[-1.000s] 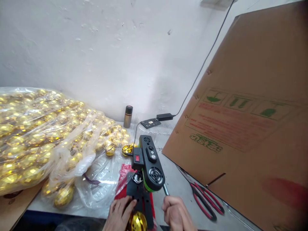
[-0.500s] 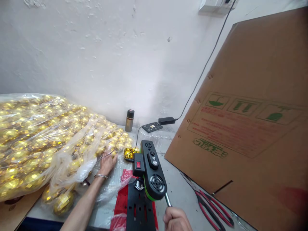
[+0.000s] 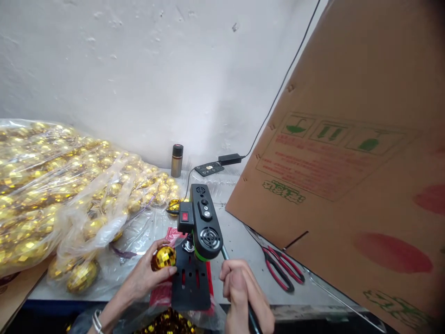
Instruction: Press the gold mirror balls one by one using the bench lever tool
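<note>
A shiny gold mirror-tiled ball [image 3: 166,257] is held in my left hand [image 3: 148,273], with thumb and fingers around it. It sits at the left edge of a slotted black base plate [image 3: 191,290]. On that plate stands a black machine [image 3: 205,222] with round vents and a red switch. My right hand [image 3: 245,290] is closed around the machine's lever [image 3: 225,253], a metal rod with a dark grip. Another gold ball [image 3: 174,206] lies behind the machine's switch box.
At left lies a large clear plastic bag [image 3: 114,218] full of gold balls. A small bottle [image 3: 177,160] and a black adapter [image 3: 229,159] are near the wall. Red-handled scissors [image 3: 283,266] lie before a big cardboard box [image 3: 333,162]. Gold pieces [image 3: 167,322] show below the table edge.
My left hand has come back from the bag to the base plate and now holds a gold ball. My right hand stays on the lever. The view has shifted.
</note>
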A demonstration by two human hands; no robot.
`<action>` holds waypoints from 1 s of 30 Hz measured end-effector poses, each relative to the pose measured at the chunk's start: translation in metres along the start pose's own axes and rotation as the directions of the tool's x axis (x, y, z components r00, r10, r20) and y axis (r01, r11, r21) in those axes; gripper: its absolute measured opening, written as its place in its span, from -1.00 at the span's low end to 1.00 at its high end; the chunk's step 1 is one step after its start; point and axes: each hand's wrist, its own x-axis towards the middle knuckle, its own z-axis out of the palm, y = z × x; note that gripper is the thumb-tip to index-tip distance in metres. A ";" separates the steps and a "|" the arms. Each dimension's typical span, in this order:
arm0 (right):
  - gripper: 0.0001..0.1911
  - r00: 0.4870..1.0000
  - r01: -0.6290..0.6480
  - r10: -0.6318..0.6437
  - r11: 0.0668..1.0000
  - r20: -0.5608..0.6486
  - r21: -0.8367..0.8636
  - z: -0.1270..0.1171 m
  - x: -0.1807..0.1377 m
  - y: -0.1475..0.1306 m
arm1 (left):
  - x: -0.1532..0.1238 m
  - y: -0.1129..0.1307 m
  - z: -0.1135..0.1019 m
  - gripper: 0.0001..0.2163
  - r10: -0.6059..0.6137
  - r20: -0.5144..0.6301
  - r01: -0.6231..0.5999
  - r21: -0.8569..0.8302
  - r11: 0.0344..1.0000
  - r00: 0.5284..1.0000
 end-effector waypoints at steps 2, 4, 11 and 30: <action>-0.56 0.999 0.017 -0.017 1.000 0.028 0.005 -0.002 0.001 0.001 | -0.008 -0.002 0.016 -0.37 -0.024 0.053 0.031 -0.130 0.991 0.998; -0.59 0.998 0.038 -0.038 0.999 0.051 0.004 -0.003 0.002 0.002 | -0.011 -0.003 0.030 -0.42 -0.030 0.078 0.043 -0.171 0.984 0.997; -0.67 0.995 0.058 -0.058 0.998 0.080 0.004 -0.006 0.001 0.005 | -0.007 -0.003 0.048 -0.53 0.071 0.025 -0.073 0.141 0.987 0.997; -0.60 0.998 0.068 -0.067 0.997 0.011 -0.021 -0.004 -0.018 0.018 | 0.000 -0.020 0.089 -0.53 0.229 -0.077 -0.185 0.377 0.908 0.970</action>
